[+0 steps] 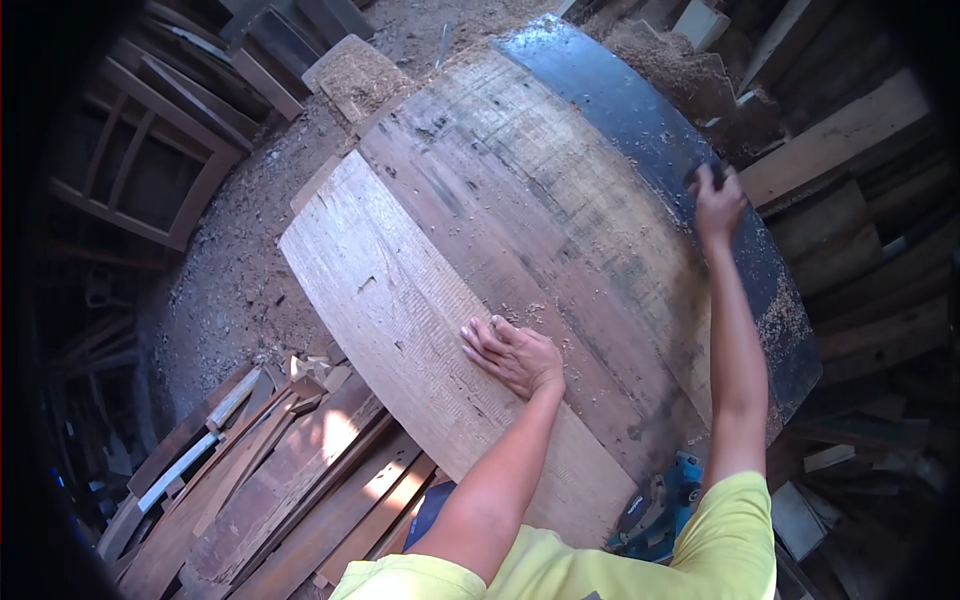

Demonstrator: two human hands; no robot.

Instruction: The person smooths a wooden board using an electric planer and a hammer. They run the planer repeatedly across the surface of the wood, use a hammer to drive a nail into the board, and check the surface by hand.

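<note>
My left hand [515,356] lies flat on a pale wooden plank [390,290], its fingers stretched forward and pressed to the rough, ridged face. Beyond, on the right, my right hand [719,205] reaches over a dark, smooth panel [640,105]. Its fingers are curled around something small and dark, too hidden to name. Between the two hands runs a stained, worn board surface [560,200] sprinkled with wood shavings. A blue power tool [662,510], which looks like an electric planer, sits at the near right end of the pale plank, close to my body.
Stacked timber offcuts [270,480] lie on the ground at the near left. A wooden frame [150,165] leans at the far left. Sawdust heaps [660,50] cover pieces behind the dark panel. Thick beams [840,135] and more boards crowd the right side.
</note>
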